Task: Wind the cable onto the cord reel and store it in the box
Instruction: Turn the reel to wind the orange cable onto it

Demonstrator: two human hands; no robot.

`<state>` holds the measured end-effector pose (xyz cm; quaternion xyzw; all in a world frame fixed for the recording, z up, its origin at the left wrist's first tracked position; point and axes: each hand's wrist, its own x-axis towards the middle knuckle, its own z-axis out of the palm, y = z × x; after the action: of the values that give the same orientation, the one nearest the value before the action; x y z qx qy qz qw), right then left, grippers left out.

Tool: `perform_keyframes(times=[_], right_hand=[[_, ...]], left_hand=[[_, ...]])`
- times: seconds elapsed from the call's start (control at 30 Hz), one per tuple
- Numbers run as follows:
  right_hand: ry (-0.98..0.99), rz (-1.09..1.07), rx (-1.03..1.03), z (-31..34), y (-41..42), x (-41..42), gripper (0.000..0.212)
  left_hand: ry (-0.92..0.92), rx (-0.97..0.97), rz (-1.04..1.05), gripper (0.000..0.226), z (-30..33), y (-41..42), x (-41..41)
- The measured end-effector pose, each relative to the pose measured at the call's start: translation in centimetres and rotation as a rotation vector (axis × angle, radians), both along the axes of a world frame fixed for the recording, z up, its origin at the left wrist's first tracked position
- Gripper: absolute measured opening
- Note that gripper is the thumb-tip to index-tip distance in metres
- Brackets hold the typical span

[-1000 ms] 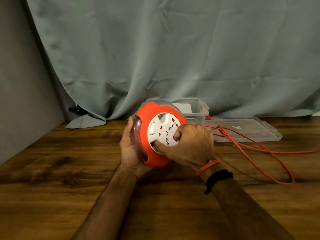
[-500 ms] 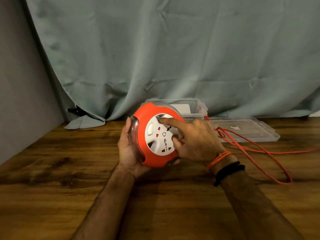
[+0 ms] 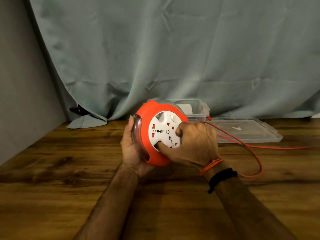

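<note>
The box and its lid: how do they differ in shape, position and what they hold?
The box is deep with upright walls; the lid is flat and shallow. The box stands behind the reel, partly hidden by it; the lid lies to its right, fully visible. Something white shows inside the box; the cable runs past the lid's front edge. Both are clear plastic on the table.

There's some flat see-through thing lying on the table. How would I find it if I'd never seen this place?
Start at the grey-green curtain behind the wooden table. At its foot stands a clear plastic box, partly hidden by the orange cord reel. The lid lies flat just right of the box: shallow, see-through, with the orange cable running past it.
</note>
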<state>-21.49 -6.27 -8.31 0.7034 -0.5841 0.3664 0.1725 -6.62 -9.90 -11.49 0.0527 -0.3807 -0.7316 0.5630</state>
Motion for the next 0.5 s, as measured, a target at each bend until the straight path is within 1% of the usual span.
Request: perform_keyframes(times=[0.13, 0.23, 0.27, 0.3, 0.33, 0.37, 0.4, 0.43, 0.5], right_hand=[[0.021, -0.019, -0.024, -0.3, 0.1, 0.5, 0.070], [0.038, 0.031, -0.020, 0.2, 0.2, 0.4, 0.071], [0.027, 0.059, -0.004, 0.6, 0.2, 0.1, 0.069], [0.005, 0.101, 0.003, 1.1, 0.2, -0.3, 0.063], [-0.009, 0.154, -0.005, 1.4, 0.2, -0.8, 0.053], [0.002, 0.201, -0.016, 1.8, 0.2, -1.2, 0.041], [0.041, 0.232, -0.023, 2.1, 0.2, -1.5, 0.034], [0.092, 0.245, -0.023, 2.3, 0.2, -1.7, 0.038], [0.159, 0.253, -0.034, 2.3, 0.2, -1.9, 0.055]], left_hand=[[-0.020, 0.000, 0.018, 0.067, 0.0, 0.1, 0.3], [-0.029, 0.010, -0.014, 0.072, 0.3, 0.2, 0.4], [-0.025, 0.023, -0.027, 0.074, 0.4, 0.2, 0.5], [-0.017, 0.031, -0.049, 0.076, 0.4, 0.3, 0.6], [-0.010, 0.030, -0.071, 0.077, 0.4, 0.3, 0.7], [-0.006, 0.024, -0.083, 0.077, 0.4, 0.3, 0.7], [-0.011, 0.017, -0.084, 0.076, 0.4, 0.3, 0.6], [-0.025, 0.018, -0.088, 0.076, 0.3, 0.4, 0.6], [-0.066, 0.054, -0.104, 0.079, 0.2, 0.3, 0.6]])
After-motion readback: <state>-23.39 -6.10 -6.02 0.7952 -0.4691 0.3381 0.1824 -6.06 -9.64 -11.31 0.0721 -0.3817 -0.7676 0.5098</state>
